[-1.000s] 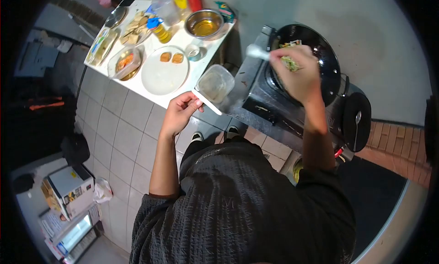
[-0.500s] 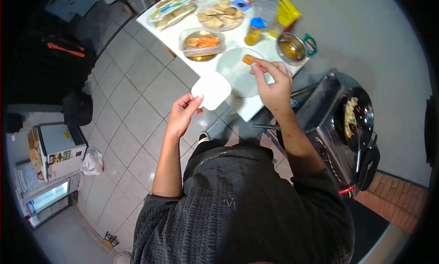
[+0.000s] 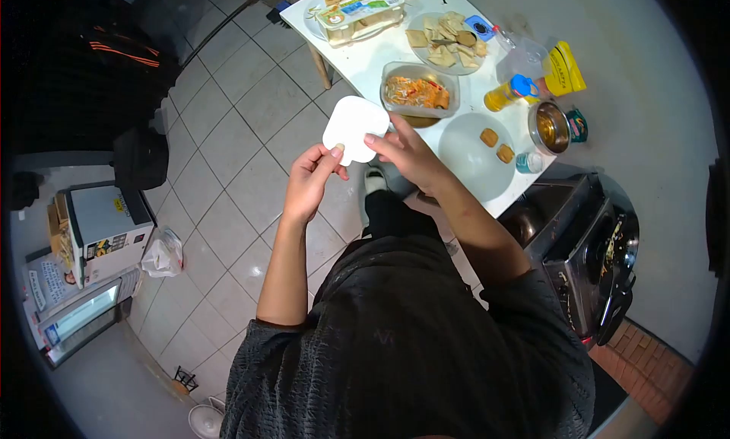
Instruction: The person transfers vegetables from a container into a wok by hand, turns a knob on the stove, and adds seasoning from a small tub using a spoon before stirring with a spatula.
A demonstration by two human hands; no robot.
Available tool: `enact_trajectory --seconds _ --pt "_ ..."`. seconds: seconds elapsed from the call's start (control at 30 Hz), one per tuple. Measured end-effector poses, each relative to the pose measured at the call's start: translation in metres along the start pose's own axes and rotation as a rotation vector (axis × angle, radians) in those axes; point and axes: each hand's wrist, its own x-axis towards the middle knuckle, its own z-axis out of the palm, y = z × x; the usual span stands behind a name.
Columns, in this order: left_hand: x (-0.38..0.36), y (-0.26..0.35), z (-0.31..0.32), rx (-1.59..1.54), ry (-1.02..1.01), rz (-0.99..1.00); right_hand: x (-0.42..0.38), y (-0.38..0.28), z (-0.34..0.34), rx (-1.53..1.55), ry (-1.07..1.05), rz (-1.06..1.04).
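Note:
A white rounded-square sheet [image 3: 354, 125] is held up in front of the table, gripped at its lower edge by my left hand [image 3: 310, 184] and at its right side by my right hand [image 3: 411, 159]. Both thumbs press on its face. On the large pale plate [image 3: 470, 169] lie two small browned square pieces [image 3: 489, 137]. Behind my right hand, a clear container [image 3: 451, 97] holds an orange shredded mix [image 3: 414, 92] with a browned piece at its right end.
The white table [image 3: 357, 65] also carries a plate of folded dough pieces [image 3: 449, 39], a plastic package [image 3: 361, 13], a yellow bottle [image 3: 502, 97], a metal pot [image 3: 549, 127], a yellow bag [image 3: 564, 70] and a small jar [image 3: 529, 162]. A stove with a pan stands right.
My right hand has moved from above the plate to the white sheet and now grips it. Two browned pieces show on the plate. The view has shifted, so the table appears farther right.

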Motion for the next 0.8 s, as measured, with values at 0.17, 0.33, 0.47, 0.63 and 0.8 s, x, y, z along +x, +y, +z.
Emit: enact_trajectory --seconds 0.17,0.33,0.47,0.63,0.8 --pt "0.059 0.019 -0.02 0.303 -0.071 0.043 0.078 -0.008 -0.029 0.164 0.171 0.086" --pt "0.124 0.047 -0.048 0.382 0.087 -0.002 0.183 -0.01 -0.097 0.275 0.399 0.177" --pt "0.174 0.061 -0.071 0.411 0.148 -0.032 0.262 0.01 -0.141 0.286 0.426 0.293" --pt "0.224 0.064 -0.086 0.401 0.169 -0.104 0.292 0.037 -0.166 0.31 0.416 0.26" --pt "0.287 0.046 -0.102 0.436 0.085 -0.113 0.305 0.042 -0.17 0.323 0.513 0.378"
